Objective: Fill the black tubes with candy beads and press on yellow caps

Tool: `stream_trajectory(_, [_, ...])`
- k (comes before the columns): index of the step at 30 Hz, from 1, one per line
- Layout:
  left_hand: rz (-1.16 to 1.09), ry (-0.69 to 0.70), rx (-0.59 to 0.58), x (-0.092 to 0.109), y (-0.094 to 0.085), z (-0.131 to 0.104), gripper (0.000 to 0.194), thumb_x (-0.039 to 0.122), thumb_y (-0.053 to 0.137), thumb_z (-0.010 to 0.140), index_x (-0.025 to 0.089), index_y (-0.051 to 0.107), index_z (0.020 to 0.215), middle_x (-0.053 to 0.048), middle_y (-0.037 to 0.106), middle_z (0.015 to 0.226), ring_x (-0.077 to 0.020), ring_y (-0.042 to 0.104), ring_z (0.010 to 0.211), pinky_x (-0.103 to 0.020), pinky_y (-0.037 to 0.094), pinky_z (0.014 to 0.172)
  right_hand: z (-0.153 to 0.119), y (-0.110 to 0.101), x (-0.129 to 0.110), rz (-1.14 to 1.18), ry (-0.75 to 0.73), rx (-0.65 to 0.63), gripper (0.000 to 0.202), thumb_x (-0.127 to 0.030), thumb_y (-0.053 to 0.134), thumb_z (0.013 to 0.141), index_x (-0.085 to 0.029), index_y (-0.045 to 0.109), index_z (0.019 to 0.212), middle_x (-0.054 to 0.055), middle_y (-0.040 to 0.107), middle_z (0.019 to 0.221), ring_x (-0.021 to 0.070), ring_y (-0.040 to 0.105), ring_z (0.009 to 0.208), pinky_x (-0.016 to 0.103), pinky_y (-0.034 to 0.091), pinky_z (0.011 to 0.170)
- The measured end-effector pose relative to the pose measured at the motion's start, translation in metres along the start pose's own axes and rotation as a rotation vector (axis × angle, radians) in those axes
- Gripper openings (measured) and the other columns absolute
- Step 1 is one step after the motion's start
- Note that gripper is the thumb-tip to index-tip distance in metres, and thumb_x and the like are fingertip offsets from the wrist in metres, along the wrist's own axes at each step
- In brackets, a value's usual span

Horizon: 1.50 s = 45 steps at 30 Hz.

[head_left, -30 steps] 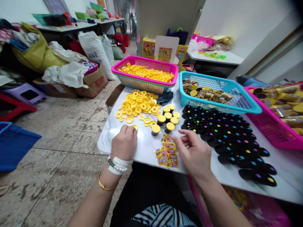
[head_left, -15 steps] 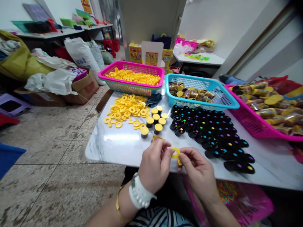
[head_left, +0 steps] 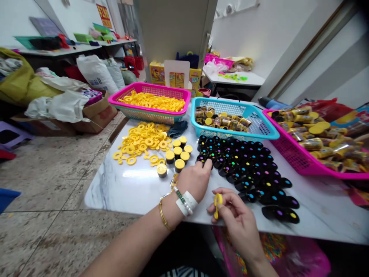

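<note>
My right hand pinches a yellow plastic ring with a short tab near the front edge of the table. Farther forward, my left hand reaches to the near left corner of the rows of black tube-like pieces with coloured dots. Its fingertips are mostly hidden, so a grip on a black piece cannot be made out. Just left of that hand stand several black cups with yellow lids. Behind these, a loose pile of yellow rings spreads over the table. A small printed wrapper lies partly behind my left wrist.
A pink basket of yellow rings stands at the back left. Beside it is a blue basket holding small printed tubes. Another pink basket, heaped with similar tubes, is at right. Dark cloth lies between pile and baskets.
My left hand has let go of the yellow ring and moved forward to the black pieces. My right hand keeps the ring, now turned more edge-on. The view has shifted slightly.
</note>
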<state>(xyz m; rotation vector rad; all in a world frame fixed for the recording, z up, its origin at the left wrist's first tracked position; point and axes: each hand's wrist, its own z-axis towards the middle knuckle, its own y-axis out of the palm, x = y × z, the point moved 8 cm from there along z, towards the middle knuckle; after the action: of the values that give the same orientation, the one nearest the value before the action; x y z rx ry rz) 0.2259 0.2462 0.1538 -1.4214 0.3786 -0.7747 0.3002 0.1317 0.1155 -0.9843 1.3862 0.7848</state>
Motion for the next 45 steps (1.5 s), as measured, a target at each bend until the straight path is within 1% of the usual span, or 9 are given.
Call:
stream_trajectory(4, [-0.071, 0.005, 0.037, -0.004, -0.012, -0.009, 0.014, 0.02, 0.052, 0.088, 0.02, 0.055, 0.102, -0.006, 0.061, 0.094, -0.0219, 0.064, 0.076, -0.03, 0.049, 0.057, -0.001, -0.002, 0.002, 0.085, 0.053, 0.02, 0.024, -0.042, 0.063, 0.086, -0.02, 0.056, 0.079, 0.007, 0.067, 0.088, 0.0115, 0.059, 0.054, 0.025, 0.052, 0.052])
stream_trajectory(7, [-0.185, -0.033, 0.017, -0.011, -0.017, -0.034, 0.015, 0.02, 0.056, 0.083, 0.019, 0.053, 0.098, -0.007, 0.058, 0.101, -0.0215, 0.062, 0.081, -0.032, 0.052, 0.065, 0.001, -0.001, 0.008, 0.078, 0.132, -0.001, 0.026, -0.045, 0.059, 0.089, -0.02, 0.056, 0.084, 0.003, 0.067, 0.069, 0.0094, 0.052, 0.042, 0.022, 0.042, 0.042])
stream_trajectory(12, [-0.439, -0.118, -0.011, -0.023, -0.005, -0.067, 0.028, 0.013, 0.058, 0.078, 0.019, 0.051, 0.104, -0.005, 0.061, 0.097, -0.0201, 0.061, 0.085, -0.032, 0.052, 0.074, 0.009, -0.003, 0.004, 0.01, 0.144, -0.05, 0.027, -0.045, 0.062, 0.087, -0.019, 0.063, 0.094, 0.0, 0.063, 0.062, 0.0054, 0.038, 0.035, 0.019, 0.026, 0.033])
stream_trajectory(19, [-0.515, -0.086, 0.005, -0.025, 0.005, -0.064, 0.013, 0.026, 0.061, 0.084, 0.019, 0.064, 0.095, -0.004, 0.06, 0.092, -0.0195, 0.06, 0.086, -0.032, 0.05, 0.078, 0.022, 0.018, -0.003, -0.044, 0.191, -0.177, 0.029, -0.043, 0.071, 0.08, -0.016, 0.072, 0.091, -0.005, 0.051, 0.046, 0.0055, 0.039, 0.034, 0.018, 0.027, 0.032])
stream_trajectory(25, [-0.519, -0.098, -0.026, -0.025, 0.009, -0.065, 0.011, 0.024, 0.061, 0.083, 0.018, 0.063, 0.092, -0.003, 0.061, 0.086, -0.0187, 0.059, 0.079, -0.03, 0.047, 0.071, 0.029, 0.016, -0.006, -0.113, 0.047, 0.025, 0.023, -0.039, 0.075, 0.077, -0.017, 0.069, 0.082, -0.002, 0.06, 0.053, 0.0076, 0.05, 0.038, 0.018, 0.04, 0.038])
stream_trajectory(33, [-0.683, -0.11, -0.019, -0.023, 0.006, -0.068, 0.014, 0.024, 0.06, 0.084, 0.016, 0.065, 0.094, -0.002, 0.064, 0.073, -0.0169, 0.06, 0.069, -0.028, 0.044, 0.066, 0.026, 0.025, 0.007, -0.086, 0.204, -0.141, 0.032, -0.048, 0.067, 0.082, -0.019, 0.056, 0.086, -0.007, 0.054, 0.041, 0.0081, 0.045, 0.03, 0.016, 0.035, 0.032])
stream_trajectory(39, [-0.788, -0.181, -0.05, -0.027, 0.002, -0.063, 0.022, 0.032, 0.055, 0.09, 0.015, 0.064, 0.079, 0.0, 0.059, 0.063, -0.0135, 0.055, 0.061, -0.024, 0.04, 0.057, 0.03, 0.026, 0.005, -0.069, 0.162, -0.147, 0.031, -0.047, 0.067, 0.083, -0.021, 0.051, 0.083, -0.01, 0.047, 0.046, 0.0047, 0.036, 0.034, 0.015, 0.025, 0.033])
stream_trajectory(42, [-0.759, -0.156, 0.037, -0.024, -0.001, -0.069, 0.017, 0.028, 0.055, 0.091, 0.015, 0.065, 0.097, -0.001, 0.061, 0.074, -0.0138, 0.056, 0.065, -0.025, 0.044, 0.061, 0.032, 0.025, 0.006, -0.069, 0.148, -0.146, 0.031, -0.046, 0.069, 0.081, -0.021, 0.051, 0.083, -0.008, 0.05, 0.054, 0.0039, 0.037, 0.039, 0.015, 0.025, 0.036])
stream_trajectory(45, [-0.669, -0.097, 0.166, -0.021, -0.003, -0.077, 0.034, 0.028, 0.063, 0.086, 0.016, 0.058, 0.118, -0.006, 0.059, 0.095, -0.016, 0.058, 0.077, -0.029, 0.05, 0.071, 0.035, 0.023, 0.005, -0.048, 0.126, -0.137, 0.032, -0.046, 0.071, 0.079, -0.02, 0.052, 0.082, -0.006, 0.053, 0.06, 0.0049, 0.042, 0.045, 0.016, 0.03, 0.039])
